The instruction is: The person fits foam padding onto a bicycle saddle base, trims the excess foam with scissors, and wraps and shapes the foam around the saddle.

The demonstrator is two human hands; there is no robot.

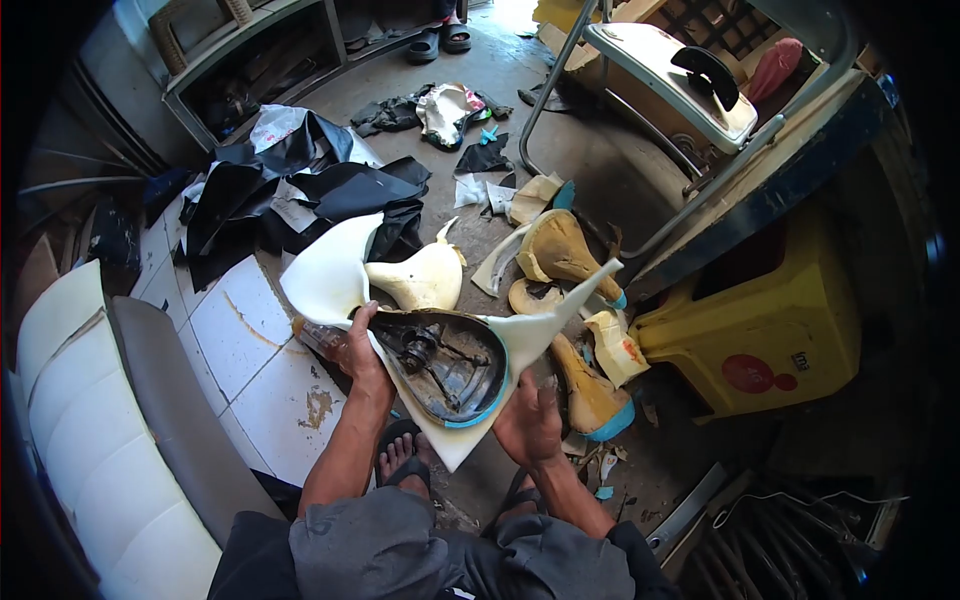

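Observation:
Above my lap, a bicycle saddle (455, 368) lies underside up on a sheet of white foam (450, 443), showing its dark shell, metal hardware and a blue rim. The foam's corners stick out around it, one curling up at the left and a long point reaching up to the right. My left hand (362, 362) grips the saddle and foam at the left edge, thumb on top. By the foam's lower right edge is my right hand (530, 420), palm turned up and fingers apart; whether it touches the foam is hard to tell.
Old foam saddle pads (560, 250) and scraps lie on the floor ahead. Black sheet material (300, 190) is heaped at the left on white tiles (240, 310). A yellow stool (760, 320) and a folding chair (670, 85) stand right. A person's sandalled feet (438, 43) show far back.

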